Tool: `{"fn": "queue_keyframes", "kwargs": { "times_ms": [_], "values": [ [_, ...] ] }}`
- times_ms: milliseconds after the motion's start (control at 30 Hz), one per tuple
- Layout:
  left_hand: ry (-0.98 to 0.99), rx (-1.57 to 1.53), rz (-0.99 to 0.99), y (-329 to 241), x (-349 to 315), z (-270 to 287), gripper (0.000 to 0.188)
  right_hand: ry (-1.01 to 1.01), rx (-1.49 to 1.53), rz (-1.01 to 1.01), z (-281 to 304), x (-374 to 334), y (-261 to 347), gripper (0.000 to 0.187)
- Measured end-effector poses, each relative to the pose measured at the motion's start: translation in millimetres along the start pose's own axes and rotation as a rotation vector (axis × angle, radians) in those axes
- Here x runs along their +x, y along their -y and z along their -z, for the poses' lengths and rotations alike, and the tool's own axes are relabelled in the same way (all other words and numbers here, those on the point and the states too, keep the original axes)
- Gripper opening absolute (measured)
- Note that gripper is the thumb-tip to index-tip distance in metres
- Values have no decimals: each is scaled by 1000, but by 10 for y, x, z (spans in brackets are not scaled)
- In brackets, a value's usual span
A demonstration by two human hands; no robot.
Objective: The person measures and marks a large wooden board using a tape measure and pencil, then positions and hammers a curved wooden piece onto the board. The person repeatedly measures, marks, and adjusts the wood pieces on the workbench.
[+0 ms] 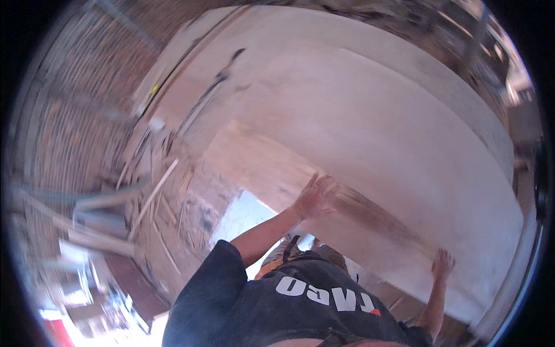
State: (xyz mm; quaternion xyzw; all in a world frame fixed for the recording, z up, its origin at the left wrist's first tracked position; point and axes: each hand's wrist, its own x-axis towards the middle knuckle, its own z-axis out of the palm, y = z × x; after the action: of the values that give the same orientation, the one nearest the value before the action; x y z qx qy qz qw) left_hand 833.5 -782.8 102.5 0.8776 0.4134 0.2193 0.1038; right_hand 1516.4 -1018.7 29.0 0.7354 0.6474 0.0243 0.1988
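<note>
A large pale wooden sheet (pixel 393 133) that looks like plywood fills most of the view in front of me. Along its near side runs a browner, grained wood strip (pixel 248 153); blur hides whether it is a separate piece. My left hand (pixel 315 198) lies on this near part, fingers spread, palm down, with nothing held. Farther right, my right hand (pixel 443 264) rests at the near edge of the sheet. Its fingers are slightly blurred but look extended, and no object shows in them.
Thin wood offcuts (pixel 153 199) lie scattered on the left. Near the sheet's far left side is a long, dark, blurred tool (pixel 217 81). A ribbed stack or wall (pixel 75 127) stands at far left, and a dark brown panel (pixel 136 286) sits lower left.
</note>
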Motion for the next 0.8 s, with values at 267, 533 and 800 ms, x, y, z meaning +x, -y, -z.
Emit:
{"fn": "queue_keyframes", "kwargs": {
  "times_ms": [267, 533, 800],
  "values": [
    [-68, 166, 672, 139, -2789, 409, 51, 345, -128, -208, 821, 246, 433, 59],
    [914, -334, 1487, -326, -5308, -133, 47, -439, 124, 259, 1031, 1319, 1981, 16],
    [322, -518, 1612, -191, -6613, -387, 54, -515, 763, 813, 2112, 962, 5644, 37]
  ]
}}
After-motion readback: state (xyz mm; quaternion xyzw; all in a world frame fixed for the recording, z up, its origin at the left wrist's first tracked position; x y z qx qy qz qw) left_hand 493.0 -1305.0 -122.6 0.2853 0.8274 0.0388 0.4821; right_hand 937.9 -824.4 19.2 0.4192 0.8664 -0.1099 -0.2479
